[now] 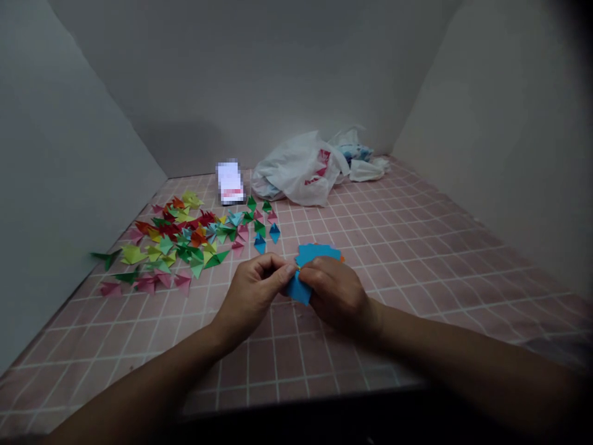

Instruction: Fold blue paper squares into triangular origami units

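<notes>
Bare forearms [152, 380] fill the lower left and lower right. Below centre, the left hand [257, 287] pinches the upper left edge of a small folded blue paper piece [299, 290]; the right hand [340, 290] pinches its right side. Flat blue paper sheets [317, 252] lie just beyond.

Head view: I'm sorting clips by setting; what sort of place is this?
Perhaps an indoor tabletop nook, possibly at home: a checked covering, plain walls on three sides and folded paper pieces.
</notes>
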Demonstrator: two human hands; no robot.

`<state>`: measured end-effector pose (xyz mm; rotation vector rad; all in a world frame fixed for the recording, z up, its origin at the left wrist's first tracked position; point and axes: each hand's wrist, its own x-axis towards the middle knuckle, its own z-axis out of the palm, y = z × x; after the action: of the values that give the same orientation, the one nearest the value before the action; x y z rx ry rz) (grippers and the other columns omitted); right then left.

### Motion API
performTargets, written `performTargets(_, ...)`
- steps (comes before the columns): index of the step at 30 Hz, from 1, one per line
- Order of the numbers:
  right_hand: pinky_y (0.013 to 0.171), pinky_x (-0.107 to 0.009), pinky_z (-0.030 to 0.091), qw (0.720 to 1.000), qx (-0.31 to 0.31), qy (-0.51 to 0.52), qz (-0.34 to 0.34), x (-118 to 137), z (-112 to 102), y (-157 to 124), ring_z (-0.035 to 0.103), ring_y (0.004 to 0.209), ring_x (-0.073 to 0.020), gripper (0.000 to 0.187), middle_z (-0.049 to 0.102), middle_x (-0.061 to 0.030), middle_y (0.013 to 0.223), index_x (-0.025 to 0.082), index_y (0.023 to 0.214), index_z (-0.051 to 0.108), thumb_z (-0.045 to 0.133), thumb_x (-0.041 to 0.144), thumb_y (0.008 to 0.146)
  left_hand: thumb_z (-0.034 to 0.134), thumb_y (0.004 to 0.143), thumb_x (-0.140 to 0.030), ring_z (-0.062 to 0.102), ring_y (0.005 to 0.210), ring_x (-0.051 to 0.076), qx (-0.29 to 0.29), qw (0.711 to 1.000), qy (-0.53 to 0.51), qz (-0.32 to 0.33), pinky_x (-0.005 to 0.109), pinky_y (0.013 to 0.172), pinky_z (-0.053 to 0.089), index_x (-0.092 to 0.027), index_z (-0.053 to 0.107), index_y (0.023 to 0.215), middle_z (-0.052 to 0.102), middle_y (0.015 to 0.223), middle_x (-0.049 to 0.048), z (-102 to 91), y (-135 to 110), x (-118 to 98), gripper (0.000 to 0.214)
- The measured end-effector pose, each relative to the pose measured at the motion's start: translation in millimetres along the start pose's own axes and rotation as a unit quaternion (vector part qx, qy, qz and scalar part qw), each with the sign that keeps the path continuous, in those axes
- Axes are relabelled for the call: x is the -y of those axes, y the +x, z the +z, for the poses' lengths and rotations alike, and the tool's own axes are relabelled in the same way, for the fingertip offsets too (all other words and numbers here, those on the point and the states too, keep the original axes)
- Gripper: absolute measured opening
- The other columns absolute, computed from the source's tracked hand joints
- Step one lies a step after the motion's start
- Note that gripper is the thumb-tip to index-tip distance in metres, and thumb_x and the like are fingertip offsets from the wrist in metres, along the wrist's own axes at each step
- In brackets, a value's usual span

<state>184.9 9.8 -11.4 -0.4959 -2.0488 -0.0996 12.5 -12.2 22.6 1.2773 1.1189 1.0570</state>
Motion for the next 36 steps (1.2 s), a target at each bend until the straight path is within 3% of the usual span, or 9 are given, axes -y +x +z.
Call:
performTargets(5,0.063,-0.029,0.048,0.997,-0.007,0.017,0.081,2.5,0.2,-0.3,0.065,0.069,-0.0174,0.011,0.069,-0.0037,0.080,0.021,0.102,0.054,0.051,0.013,0.095,0.068,0.085,-0.035,0.050,0.065,0.011,-0.001,0.999,0.029,0.021,0.025,0.062,0.041,-0.015,0.065,0.075,0.057,0.069,-0.0014,0.3,0.2,0.7,0.022)
performTargets(9,0.055,-0.027,0.039,0.990,0.039,0.034,0.130,-0.1,1.0,-2.9,0.057,0.058,-0.0148,0.011,0.063,-0.0001,0.067,0.021,0.086,0.054,0.052,0.011,0.089,0.067,0.085,-0.033,0.050,0.066,0.012,-0.013,0.996,0.069,0.049,0.025,0.062,0.040,-0.016,0.064,0.076,0.057,0.070,-0.0015,-1.6,1.7,2.2,0.020)
performTargets(15,0.054,-0.026,0.033,0.981,0.055,0.085,0.165,-2.5,2.5,-4.1,0.048,0.054,-0.0115,0.016,0.057,0.0022,0.062,0.020,0.075,0.053,0.054,0.011,0.089,0.067,0.085,-0.035,0.052,0.066,0.013,-0.012,0.997,0.068,0.041,0.026,0.062,0.042,-0.017,0.065,0.076,0.058,0.070,-0.0009,-2.9,3.2,1.9,0.020)
performTargets(19,0.056,-0.025,0.036,0.963,0.073,0.147,0.215,-3.0,1.7,-1.9,0.051,0.057,-0.0113,0.011,0.060,0.0018,0.065,0.018,0.078,0.058,0.056,0.012,0.087,0.067,0.084,-0.036,0.049,0.063,0.013,-0.019,0.996,0.077,0.031,0.025,0.060,0.041,-0.017,0.063,0.072,0.055,0.066,-0.0018,-4.5,4.7,2.5,0.023)
performTargets(26,0.055,-0.024,0.036,0.898,0.109,0.249,0.345,-4.2,1.7,3.6,0.050,0.056,-0.0100,0.018,0.057,0.0040,0.060,0.017,0.071,0.060,0.060,0.016,0.089,0.064,0.087,-0.037,0.048,0.063,0.012,-0.009,0.995,0.089,0.034,0.025,0.060,0.040,-0.017,0.063,0.074,0.054,0.067,-0.0023,-8.0,9.3,4.1,0.025)
performTargets(33,0.047,-0.022,0.040,0.790,0.123,0.388,0.458,-2.4,1.8,6.5,0.052,0.048,-0.0102,0.019,0.057,0.0042,0.056,0.019,0.071,0.055,0.058,0.026,0.089,0.062,0.090,-0.036,0.047,0.058,0.011,-0.031,0.996,0.075,0.023,0.024,0.056,0.039,-0.018,0.057,0.070,0.054,0.062,-0.0029,-9.1,10.4,8.7,0.028)
performTargets(36,0.048,-0.022,0.043,0.766,0.117,0.411,0.479,-3.5,0.9,7.7,0.054,0.048,-0.0099,0.021,0.058,0.0042,0.055,0.020,0.071,0.052,0.057,0.027,0.089,0.062,0.090,-0.037,0.049,0.058,0.011,-0.023,0.998,0.052,0.014,0.023,0.056,0.040,-0.018,0.058,0.071,0.055,0.062,-0.0028,-9.1,12.5,9.2,0.027)
